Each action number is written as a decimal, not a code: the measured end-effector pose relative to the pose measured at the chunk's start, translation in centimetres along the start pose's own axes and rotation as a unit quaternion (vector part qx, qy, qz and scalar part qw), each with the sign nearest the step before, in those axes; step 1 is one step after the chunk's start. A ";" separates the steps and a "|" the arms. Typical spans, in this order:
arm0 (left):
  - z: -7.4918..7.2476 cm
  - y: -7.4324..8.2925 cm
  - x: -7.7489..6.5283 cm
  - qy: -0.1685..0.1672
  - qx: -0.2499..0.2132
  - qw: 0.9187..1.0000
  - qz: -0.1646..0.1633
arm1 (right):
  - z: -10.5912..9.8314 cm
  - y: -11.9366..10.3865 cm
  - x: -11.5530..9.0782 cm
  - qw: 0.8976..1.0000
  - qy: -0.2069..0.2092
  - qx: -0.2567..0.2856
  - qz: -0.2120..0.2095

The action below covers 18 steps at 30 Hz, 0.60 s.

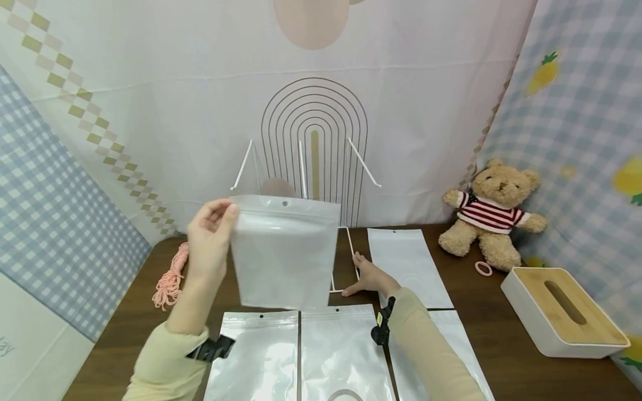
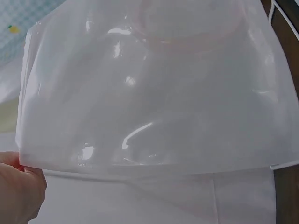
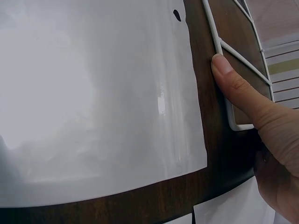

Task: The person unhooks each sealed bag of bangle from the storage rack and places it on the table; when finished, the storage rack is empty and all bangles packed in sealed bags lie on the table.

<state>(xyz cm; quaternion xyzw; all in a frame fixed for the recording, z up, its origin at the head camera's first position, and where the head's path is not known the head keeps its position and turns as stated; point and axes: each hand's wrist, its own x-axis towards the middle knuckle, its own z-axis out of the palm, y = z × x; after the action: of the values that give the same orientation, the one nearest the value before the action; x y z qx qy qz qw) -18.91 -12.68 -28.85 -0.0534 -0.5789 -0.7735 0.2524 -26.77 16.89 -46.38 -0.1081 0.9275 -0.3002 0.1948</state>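
Observation:
In the head view my left hand [image 1: 209,234] pinches the upper left corner of a translucent white zip bag [image 1: 283,256]. The bag hangs upright with its hole and seal at the top. Through its film, a faint pink ring [image 2: 191,43] shows in the left wrist view. My right hand [image 1: 372,277] holds the near right corner of a white wire rack [image 1: 353,245]; its thumb lies along the front bar in the right wrist view, while the other fingers are mostly hidden there. Upright prongs [image 1: 302,167] of the rack rise behind the hanging bag, which covers much of its base.
Several flat white zip bags [image 1: 261,356] lie on the brown table [image 1: 481,334]. Pink cord [image 1: 171,278] is at the left. To the right are a teddy bear [image 1: 494,214], a pink ring [image 1: 483,269] and a tissue box [image 1: 564,312]. A patterned curtain [image 1: 190,122] hangs behind.

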 end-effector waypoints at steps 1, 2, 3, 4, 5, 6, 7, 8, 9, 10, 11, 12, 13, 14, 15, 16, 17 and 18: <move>-1.0 0.4 -0.2 0.006 -0.005 1.000 -0.008 | 0.1 -0.1 0.1 1.000 0.000 0.001 -0.001; -2.0 0.8 -0.4 0.014 -0.008 1.000 -0.014 | 0.2 -0.2 0.1 1.000 0.002 0.000 -0.002; -3.1 1.2 -0.7 0.020 -0.013 1.000 -0.019 | 0.3 -0.3 0.2 1.000 0.002 0.001 -0.001; -4.3 1.6 -1.0 0.025 -0.018 0.999 -0.020 | 0.3 -0.4 0.3 1.000 0.003 0.000 0.000; -5.6 2.0 -1.3 0.028 -0.026 0.999 -0.021 | 0.4 -0.4 0.3 1.000 0.003 -0.001 0.000; -6.9 2.3 -1.7 0.028 -0.035 0.999 -0.022 | 0.3 -0.5 0.4 1.000 0.003 -0.001 0.001; -8.2 2.5 -2.1 0.028 -0.045 0.998 -0.023 | 0.3 -0.5 0.4 1.000 0.002 -0.002 0.001; -9.5 2.7 -2.5 0.027 -0.053 0.998 -0.021 | 0.2 -0.5 0.4 1.000 0.000 -0.004 0.001; -10.9 2.9 -2.9 0.025 -0.062 0.998 -0.019 | 0.2 -0.5 0.4 1.000 -0.001 -0.006 0.001; -12.3 3.1 -3.3 0.024 -0.074 0.997 -0.015 | 0.1 -0.5 0.4 1.000 -0.001 -0.010 0.001; -13.8 3.2 -3.7 0.020 -0.088 0.996 -0.018 | 0.0 -0.5 0.4 1.000 -0.002 -0.012 0.000; -15.3 3.5 -4.0 0.019 -0.103 0.994 -0.018 | -0.2 -0.5 0.4 1.000 -0.001 -0.014 -0.001; -16.8 3.6 -4.3 0.019 -0.115 0.993 -0.015 | -0.3 -0.5 0.4 1.000 0.000 -0.018 -0.003; -18.4 3.8 -4.6 0.019 -0.121 0.992 -0.015 | -0.4 -0.4 0.3 1.000 0.001 -0.020 -0.003; -20.1 4.0 -4.8 0.016 -0.129 0.991 -0.016 | -0.4 -0.4 0.3 1.000 0.002 -0.023 -0.004; -21.7 4.2 -5.0 0.015 -0.125 0.992 -0.020 | -0.5 -0.4 0.2 1.000 0.001 -0.025 -0.004; -23.4 4.3 -5.1 0.014 -0.115 0.993 -0.031 | -0.5 -0.4 0.2 1.000 0.000 -0.026 -0.003; -24.9 4.3 -5.2 0.016 -0.099 0.994 -0.036 | -0.5 -0.4 0.1 1.000 -0.002 -0.026 -0.003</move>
<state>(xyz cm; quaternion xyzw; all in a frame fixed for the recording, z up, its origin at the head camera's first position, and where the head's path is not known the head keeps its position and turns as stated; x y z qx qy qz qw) -7.26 -34.81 -35.15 -0.0452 -0.4966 -0.8365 0.2273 -27.05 16.83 -45.81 -0.1165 0.9344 -0.2761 0.1924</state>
